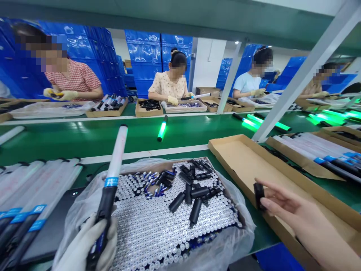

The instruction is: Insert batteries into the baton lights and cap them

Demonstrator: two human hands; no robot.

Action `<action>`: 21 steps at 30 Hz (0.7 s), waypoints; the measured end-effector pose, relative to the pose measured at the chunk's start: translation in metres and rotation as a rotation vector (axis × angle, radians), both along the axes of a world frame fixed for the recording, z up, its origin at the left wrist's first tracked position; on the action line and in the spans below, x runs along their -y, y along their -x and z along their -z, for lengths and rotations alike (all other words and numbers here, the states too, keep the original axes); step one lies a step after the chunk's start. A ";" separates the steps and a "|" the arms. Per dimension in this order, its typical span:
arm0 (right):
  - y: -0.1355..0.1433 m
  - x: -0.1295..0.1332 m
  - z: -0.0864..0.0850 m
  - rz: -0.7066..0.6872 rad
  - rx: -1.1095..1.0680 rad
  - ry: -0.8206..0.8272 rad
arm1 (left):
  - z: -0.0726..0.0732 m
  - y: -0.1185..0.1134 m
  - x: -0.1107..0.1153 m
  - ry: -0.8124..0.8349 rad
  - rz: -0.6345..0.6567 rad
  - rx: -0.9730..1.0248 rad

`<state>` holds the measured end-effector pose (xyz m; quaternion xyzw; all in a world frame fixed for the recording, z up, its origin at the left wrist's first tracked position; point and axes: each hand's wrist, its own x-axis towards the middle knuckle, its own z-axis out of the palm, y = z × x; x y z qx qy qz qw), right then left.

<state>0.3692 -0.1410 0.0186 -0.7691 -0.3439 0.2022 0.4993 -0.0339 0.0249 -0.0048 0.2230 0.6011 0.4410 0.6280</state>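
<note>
My left hand (97,239), in a white glove, is wrapped round the black handle of a light stick (116,160). The stick's clear tube points up and away, with a blue band at its base. Some blue shows in the handle near my fingers, perhaps a battery. Between the bare fingers of my right hand (293,214) is a small black plastic cover (258,195), held above the edge of a long cardboard tray (234,150). Between my hands stands a plastic-lined box of upright batteries (146,222), with several black plastic covers (194,192) lying on top.
Unlit light sticks (39,188) lie at the left, more (318,150) at the right. A green conveyor belt (135,130) runs across, carrying a lit green stick (162,130). Slanted metal posts (304,75) rise at the right. Several co-workers sit opposite, behind boxes of parts (149,107).
</note>
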 end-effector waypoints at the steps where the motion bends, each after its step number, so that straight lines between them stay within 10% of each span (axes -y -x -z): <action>1: 0.020 -0.010 -0.005 -0.027 -0.065 -0.058 | -0.002 -0.002 0.003 0.009 -0.019 -0.008; 6: 0.099 -0.065 -0.014 -0.332 -0.158 -0.158 | -0.013 -0.004 0.023 -0.090 -0.038 0.079; 15: 0.247 -0.117 -0.005 -0.586 0.764 -0.675 | -0.002 0.001 0.026 -0.107 0.416 0.429; 21: 0.255 -0.121 -0.003 -0.760 0.754 -0.648 | -0.004 0.005 0.028 -0.123 0.440 0.526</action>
